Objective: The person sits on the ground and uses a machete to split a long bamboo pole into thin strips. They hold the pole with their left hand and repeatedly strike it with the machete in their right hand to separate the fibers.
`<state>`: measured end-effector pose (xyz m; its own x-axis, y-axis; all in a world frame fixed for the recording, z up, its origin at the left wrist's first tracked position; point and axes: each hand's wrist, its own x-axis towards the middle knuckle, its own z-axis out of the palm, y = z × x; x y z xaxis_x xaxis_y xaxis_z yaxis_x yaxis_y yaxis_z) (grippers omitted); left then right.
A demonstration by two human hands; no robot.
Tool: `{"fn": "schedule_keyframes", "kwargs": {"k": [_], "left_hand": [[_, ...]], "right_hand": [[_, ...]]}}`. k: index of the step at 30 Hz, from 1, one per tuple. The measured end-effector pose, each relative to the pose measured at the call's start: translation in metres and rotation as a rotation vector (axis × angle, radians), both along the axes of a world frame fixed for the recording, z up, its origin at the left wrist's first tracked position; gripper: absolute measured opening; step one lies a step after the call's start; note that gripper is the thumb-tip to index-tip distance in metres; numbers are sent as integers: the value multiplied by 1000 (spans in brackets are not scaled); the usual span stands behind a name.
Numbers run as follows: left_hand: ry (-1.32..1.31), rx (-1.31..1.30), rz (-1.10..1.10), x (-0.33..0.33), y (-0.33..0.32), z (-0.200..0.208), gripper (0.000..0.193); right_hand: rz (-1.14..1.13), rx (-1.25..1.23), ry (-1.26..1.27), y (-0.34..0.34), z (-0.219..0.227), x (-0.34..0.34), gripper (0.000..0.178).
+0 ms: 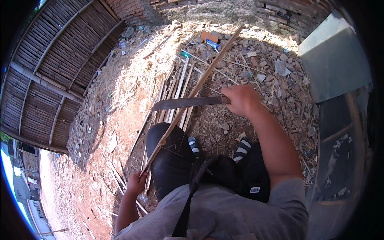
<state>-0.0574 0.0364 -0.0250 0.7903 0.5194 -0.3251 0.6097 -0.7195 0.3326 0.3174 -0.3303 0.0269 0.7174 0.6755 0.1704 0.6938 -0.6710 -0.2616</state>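
My right hand [241, 100] is closed round the handle of a machete [188, 103], whose dark blade points left. The blade crosses over a long bamboo strip [208, 73]; whether it touches the strip I cannot tell. That strip runs slantwise from the lower left, over my left knee, up toward the far wall. At its near end my left hand [137, 184] grips it, low beside my left leg. Beyond my knee several more bamboo strips [182, 78] lie in a loose bundle on the ground.
Rubble [276, 76] and dry straw cover the ground ahead, with a blue wrapper [212, 44] among them. A bamboo panel [48, 68] leans in at the left. Along the back stands a brick wall [216, 14]; grey-green boards [336, 60] stand on the right. More strips [120, 178] lie near my left hand.
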Motion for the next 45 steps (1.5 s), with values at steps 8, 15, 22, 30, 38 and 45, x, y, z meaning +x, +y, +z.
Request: {"fn": "schedule_keyframes", "kwargs": {"k": [8, 15, 22, 30, 38, 45], "left_hand": [[-46, 138, -41, -14, 12, 0, 29], [-28, 136, -66, -4, 8, 5, 28], [-5, 145, -65, -5, 16, 6, 30], [59, -3, -68, 3, 13, 31, 42], [73, 14, -64, 2, 10, 35, 40], [174, -59, -25, 3, 18, 36, 40]], "right_hand": [[-364, 158, 197, -38, -11, 37, 19], [-16, -61, 194, -2, -2, 4, 21], [-361, 284, 419, -36, -30, 46, 27], [92, -192, 275, 16, -8, -9, 22], [-298, 254, 519, -14, -49, 40, 27], [153, 89, 384, 34, -40, -8, 22]]}}
